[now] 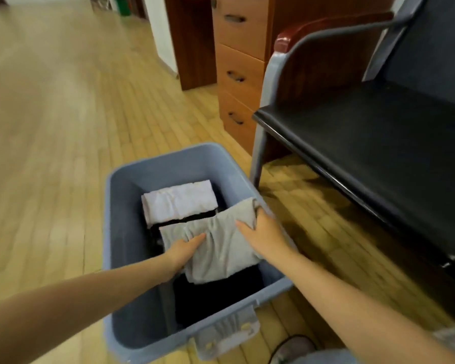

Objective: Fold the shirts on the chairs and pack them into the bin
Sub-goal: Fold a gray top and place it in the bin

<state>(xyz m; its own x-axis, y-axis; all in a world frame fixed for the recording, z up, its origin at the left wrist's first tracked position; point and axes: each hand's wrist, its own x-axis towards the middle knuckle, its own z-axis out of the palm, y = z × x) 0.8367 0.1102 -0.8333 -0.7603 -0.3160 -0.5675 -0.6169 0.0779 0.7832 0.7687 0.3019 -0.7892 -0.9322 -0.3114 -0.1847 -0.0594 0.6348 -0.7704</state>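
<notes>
Grey folded shirt (222,245), inside the blue-grey plastic bin (121,206) on the wooden floor (50,153), lying over dark clothing (216,295) at the near part of the bin. Held from both sides. Left hand (185,252) reaching in from the lower left, forearm stretched long across the near-left rim, fingers tucked under the shirt's left edge with the thumb lying flat on top, pinching the cloth. Right hand (260,232) coming in from the lower right over the right wall of the bin, palm down, wrist roughly level with the rim, thumb laid straight across the shirt's top, fingers curled round its far right edge near the bin wall. Shirt's right corner lifted slightly against that wall; near edge hanging over the dark clothing.

Further back in the bin, a pale lilac folded shirt (179,200), flat, just beyond the grey one with a strip of dark fabric between them. On the bin's near rim, a hinged latch handle (227,334), flipped outward.

To the right, a black-seated chair (378,143) with a grey metal frame and a red-brown armrest top, seat bare. Behind it, a wooden drawer unit (239,67) with three dark handles. At the bottom edge, a shoe (292,349), blurred.
</notes>
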